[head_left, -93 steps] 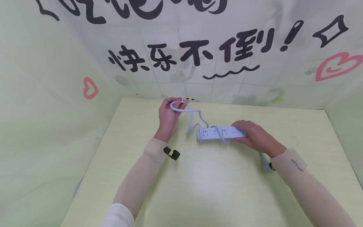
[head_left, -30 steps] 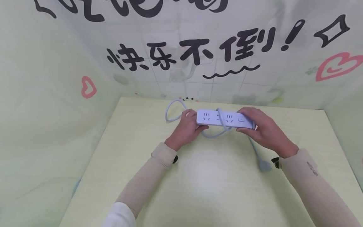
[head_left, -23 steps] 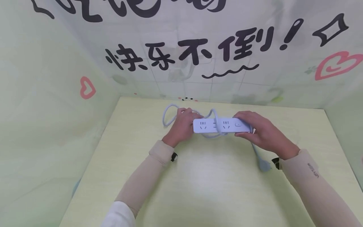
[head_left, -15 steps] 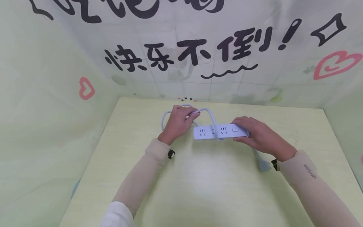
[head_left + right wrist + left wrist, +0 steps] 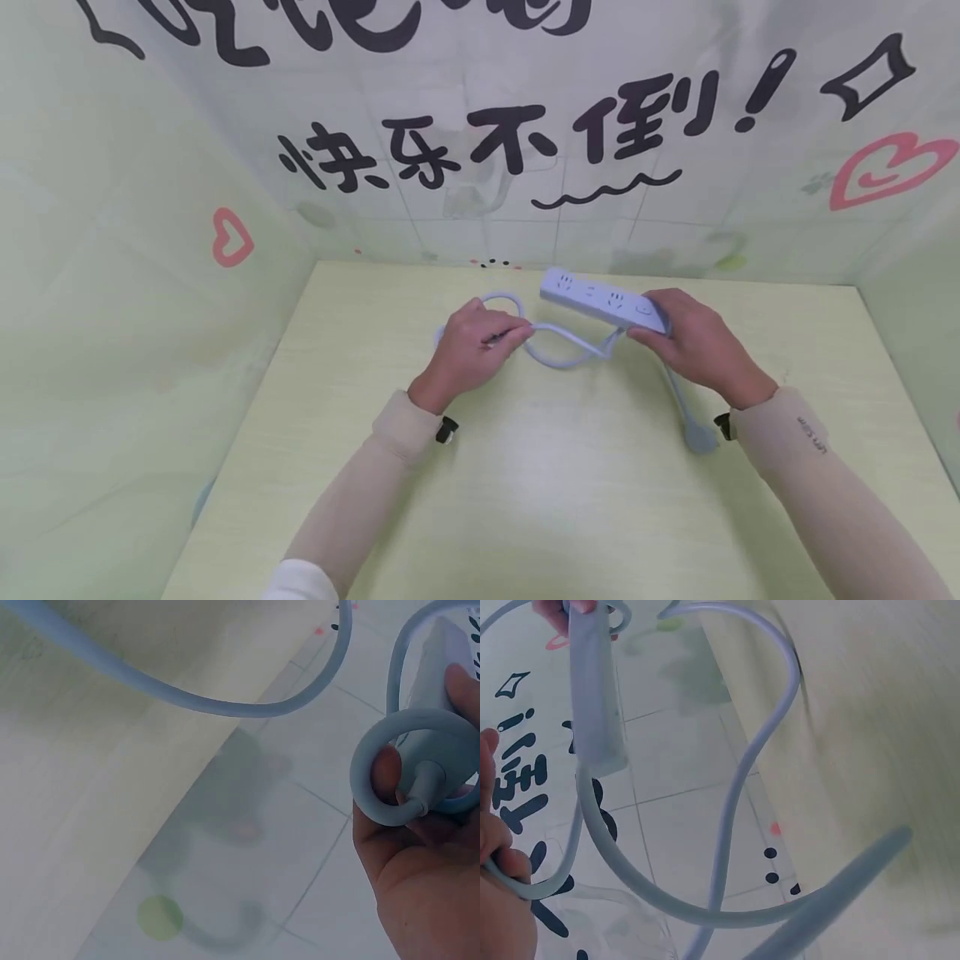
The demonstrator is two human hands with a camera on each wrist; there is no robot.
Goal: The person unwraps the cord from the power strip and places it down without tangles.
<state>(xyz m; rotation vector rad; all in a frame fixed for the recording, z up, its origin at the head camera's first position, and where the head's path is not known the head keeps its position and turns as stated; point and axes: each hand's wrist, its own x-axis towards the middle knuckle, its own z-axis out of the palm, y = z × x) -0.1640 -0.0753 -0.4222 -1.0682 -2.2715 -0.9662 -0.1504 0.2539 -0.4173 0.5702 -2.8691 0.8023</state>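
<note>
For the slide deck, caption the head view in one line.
Right hand lifts a white power strip above the yellow table while the left hand pinches its looped cord.

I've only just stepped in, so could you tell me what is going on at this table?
A person is handling a white power strip and its cable over a pale yellow table. The right hand grips the strip's end, raised and tilted. The left hand pinches a loop of the cable. The plug lies on the table near the right wrist.
</note>
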